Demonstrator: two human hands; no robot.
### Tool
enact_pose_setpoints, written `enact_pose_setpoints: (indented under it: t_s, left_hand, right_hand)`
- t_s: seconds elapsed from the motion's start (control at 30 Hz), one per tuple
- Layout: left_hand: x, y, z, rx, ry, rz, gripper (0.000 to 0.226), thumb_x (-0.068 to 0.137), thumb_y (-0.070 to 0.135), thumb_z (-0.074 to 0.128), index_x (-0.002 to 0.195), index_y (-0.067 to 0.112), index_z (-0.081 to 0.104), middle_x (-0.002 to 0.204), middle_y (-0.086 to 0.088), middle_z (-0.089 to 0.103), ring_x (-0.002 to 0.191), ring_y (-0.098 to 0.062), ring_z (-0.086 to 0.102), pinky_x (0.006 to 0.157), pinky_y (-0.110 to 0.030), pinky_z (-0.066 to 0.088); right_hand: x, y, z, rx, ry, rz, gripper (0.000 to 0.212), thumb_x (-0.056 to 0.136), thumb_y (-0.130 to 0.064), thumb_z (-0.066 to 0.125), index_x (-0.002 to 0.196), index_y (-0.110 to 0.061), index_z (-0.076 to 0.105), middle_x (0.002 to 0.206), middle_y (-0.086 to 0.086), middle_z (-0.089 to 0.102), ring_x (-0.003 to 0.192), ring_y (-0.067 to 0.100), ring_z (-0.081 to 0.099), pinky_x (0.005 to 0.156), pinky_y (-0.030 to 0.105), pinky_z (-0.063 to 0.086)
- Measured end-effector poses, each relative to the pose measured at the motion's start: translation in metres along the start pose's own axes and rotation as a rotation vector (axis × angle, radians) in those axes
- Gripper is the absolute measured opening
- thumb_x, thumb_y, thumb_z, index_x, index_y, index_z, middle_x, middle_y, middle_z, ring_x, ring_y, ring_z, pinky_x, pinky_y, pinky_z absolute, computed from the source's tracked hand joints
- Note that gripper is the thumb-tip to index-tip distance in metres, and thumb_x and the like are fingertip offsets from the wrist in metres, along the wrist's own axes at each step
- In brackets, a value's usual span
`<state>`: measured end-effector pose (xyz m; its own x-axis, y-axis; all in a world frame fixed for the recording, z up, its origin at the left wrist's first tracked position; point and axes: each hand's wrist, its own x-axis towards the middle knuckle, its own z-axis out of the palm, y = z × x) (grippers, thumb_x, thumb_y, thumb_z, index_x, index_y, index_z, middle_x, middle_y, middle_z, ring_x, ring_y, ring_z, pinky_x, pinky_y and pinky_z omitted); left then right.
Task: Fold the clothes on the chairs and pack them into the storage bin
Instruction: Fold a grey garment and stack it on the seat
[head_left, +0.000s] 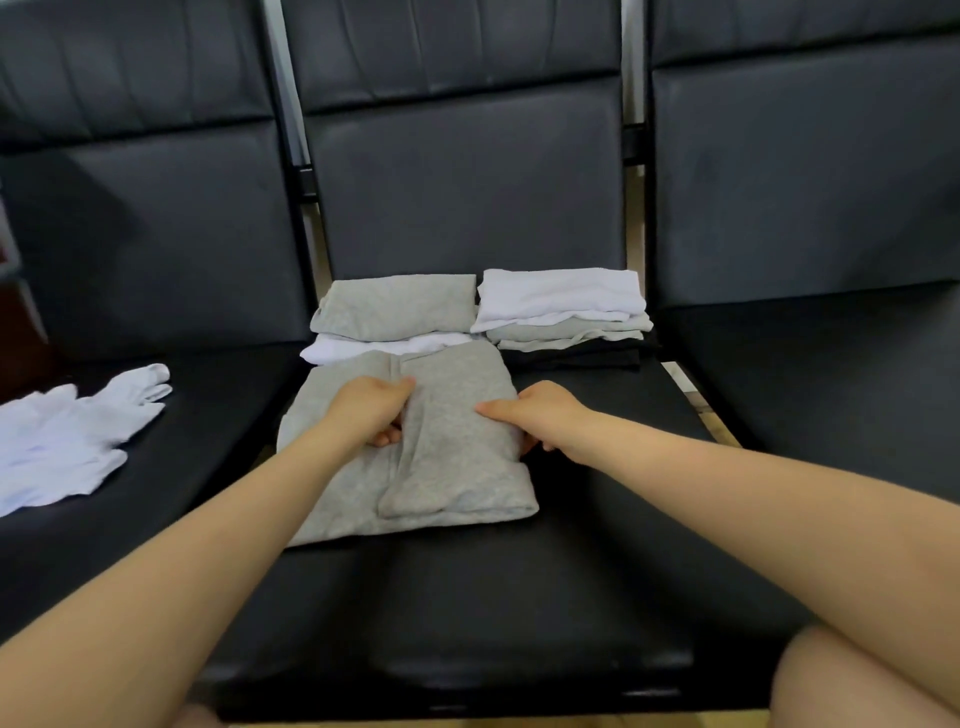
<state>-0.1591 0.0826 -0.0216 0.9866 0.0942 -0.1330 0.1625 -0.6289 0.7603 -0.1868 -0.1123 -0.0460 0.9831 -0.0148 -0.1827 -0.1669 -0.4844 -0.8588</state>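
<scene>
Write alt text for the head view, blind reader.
Both hands, left hand and right hand, grip a half-folded grey cotton garment on the middle black padded chair. Two stacks of folded clothes sit behind it; an unfolded white garment lies on the left chair.

Pretty soft, even light with a dull sheen on the black seat (571, 519), edges bowed by the wide lens, slightly blurry overall.
</scene>
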Motion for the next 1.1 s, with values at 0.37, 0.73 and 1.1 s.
enact_pose_setpoints:
  t_s: [0.37,0.73,1.1]
  left_hand:
    - [-0.025,-0.025,-0.008,-0.047,0.122,0.138,0.017,0.09,0.021,0.056,0.074,0.018,0.052,0.069,0.001,0.053,0.066,-0.018,0.052,0.064,-0.03,0.046]
    - [-0.03,-0.063,-0.062,-0.398,0.164,0.013,0.023,0.097,0.022,0.045,0.105,0.008,0.061,0.083,-0.005,0.063,0.058,-0.014,0.049,0.054,-0.025,0.04]
    - [-0.022,-0.091,-0.072,-0.345,0.099,-0.064,0.035,0.089,0.031,0.062,0.104,-0.001,0.065,0.102,-0.017,0.065,0.083,-0.023,0.058,0.069,-0.032,0.046]
  right_hand:
    - [-0.014,-0.009,0.01,0.365,-0.088,0.032,0.032,0.085,-0.024,0.069,0.112,-0.007,0.062,0.115,0.01,0.066,0.097,0.022,0.064,0.078,0.035,0.057]
    - [-0.033,-0.106,0.042,0.273,-0.012,-0.215,0.018,0.088,-0.018,0.058,0.073,-0.015,0.049,0.071,0.001,0.051,0.064,0.013,0.049,0.053,0.021,0.04]
    - [-0.02,-0.074,0.087,0.237,-0.222,-0.043,0.017,0.093,-0.015,0.054,0.099,-0.005,0.066,0.078,0.006,0.063,0.061,0.013,0.055,0.052,0.019,0.041]
